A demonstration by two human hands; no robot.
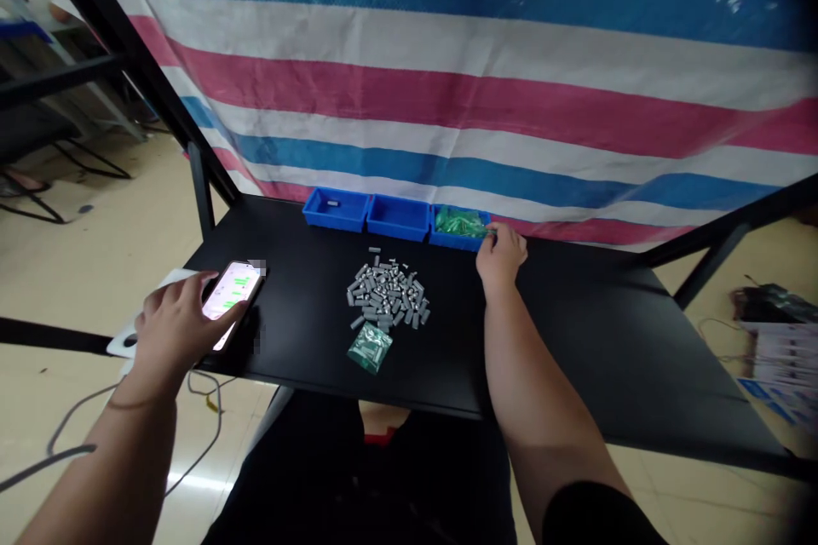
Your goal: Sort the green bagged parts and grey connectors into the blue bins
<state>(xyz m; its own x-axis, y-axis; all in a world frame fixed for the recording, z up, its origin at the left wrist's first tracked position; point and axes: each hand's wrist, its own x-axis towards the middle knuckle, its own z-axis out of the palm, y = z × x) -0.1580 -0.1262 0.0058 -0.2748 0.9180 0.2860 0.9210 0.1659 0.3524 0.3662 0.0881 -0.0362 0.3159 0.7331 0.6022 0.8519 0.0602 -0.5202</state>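
Note:
My left hand is at a lit smartphone on the left of the table, thumb across its lower right side and index finger by its upper left edge. My right hand is closed in a pinch at the right end of the right blue bin, with a bit of green plastic at its fingertips. Green plastic bags fill that bin. Between the hands lies a pile of small grey metal cylinders. Just in front of it is a small green bag with similar pieces inside.
The middle blue bin and the left blue bin, which holds a small grey piece, line the back of the black table. Behind hangs a striped tarpaulin. A white object sits under my left hand; cables hang below.

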